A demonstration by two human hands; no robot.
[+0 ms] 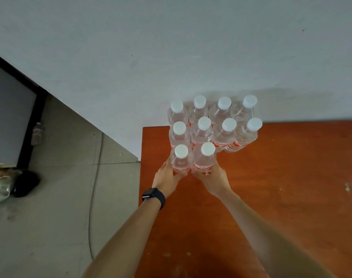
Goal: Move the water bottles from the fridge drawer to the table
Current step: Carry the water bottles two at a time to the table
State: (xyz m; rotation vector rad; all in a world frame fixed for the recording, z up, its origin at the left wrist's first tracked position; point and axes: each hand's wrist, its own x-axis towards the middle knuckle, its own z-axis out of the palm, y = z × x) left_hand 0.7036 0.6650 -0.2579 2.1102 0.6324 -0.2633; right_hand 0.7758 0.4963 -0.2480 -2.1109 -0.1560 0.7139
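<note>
Eight bottles (212,121) are already placed on the table (291,177), two more at 6 o'clock are clasped by left hand (167,174) and right hand (214,175); one bottle (37,133) is seen on the floor at 9 o'clock.

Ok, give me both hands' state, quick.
Left hand: closed around the front-left bottle on the table.
Right hand: closed around the front-right bottle.
</note>
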